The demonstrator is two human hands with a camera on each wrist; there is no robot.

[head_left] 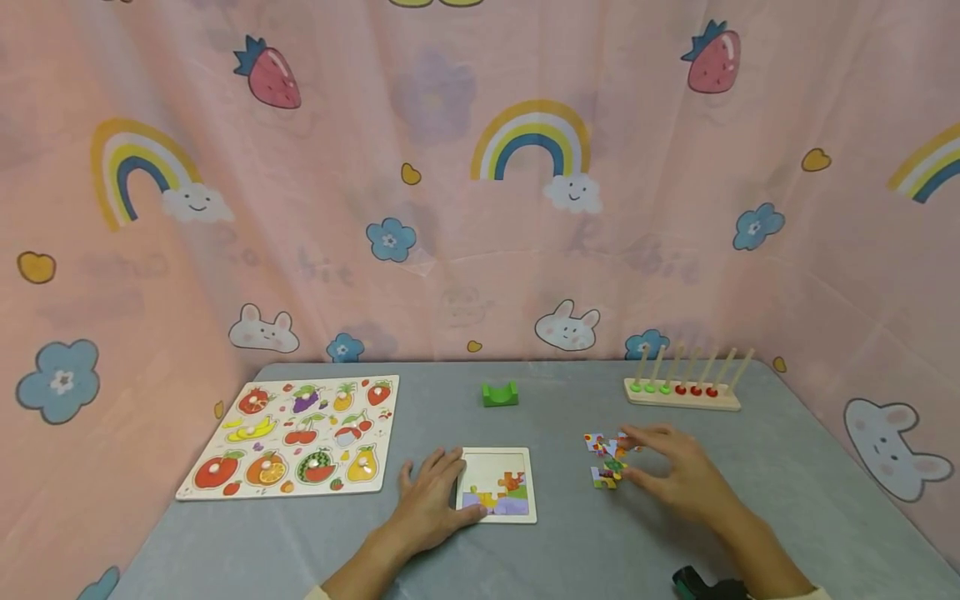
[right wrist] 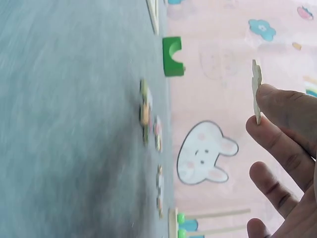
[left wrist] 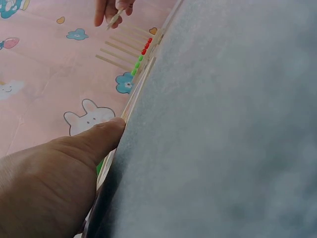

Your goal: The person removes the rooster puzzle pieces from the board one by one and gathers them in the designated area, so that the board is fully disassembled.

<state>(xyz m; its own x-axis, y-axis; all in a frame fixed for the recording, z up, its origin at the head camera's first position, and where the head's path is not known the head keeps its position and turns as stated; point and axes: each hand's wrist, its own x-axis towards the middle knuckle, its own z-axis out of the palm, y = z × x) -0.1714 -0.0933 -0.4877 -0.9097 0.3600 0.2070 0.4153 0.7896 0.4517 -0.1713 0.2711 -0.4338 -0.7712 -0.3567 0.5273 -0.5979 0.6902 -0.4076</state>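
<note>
My left hand [head_left: 431, 504] rests on the left side of a white puzzle tray [head_left: 532, 492], its fingers at the far edge and its thumb at the near one. In the left wrist view the thumb [left wrist: 94, 141] lies along the tray's edge. Some jigsaw pieces [head_left: 512, 482] fill the tray's lower part. To the right, my right hand [head_left: 686, 475] pinches a thin puzzle piece [right wrist: 256, 94] between thumb and finger, held up off the table. Below it lie loose puzzle pieces [head_left: 603, 477], partly overlapped by the held one in the head view.
A fruit peg puzzle board [head_left: 392, 442] lies at the left. A green notched block [head_left: 500, 395] stands behind the tray. At the back right is a wooden peg rack [head_left: 678, 400] with green and red beads. A dark object [head_left: 708, 585] sits by the right forearm.
</note>
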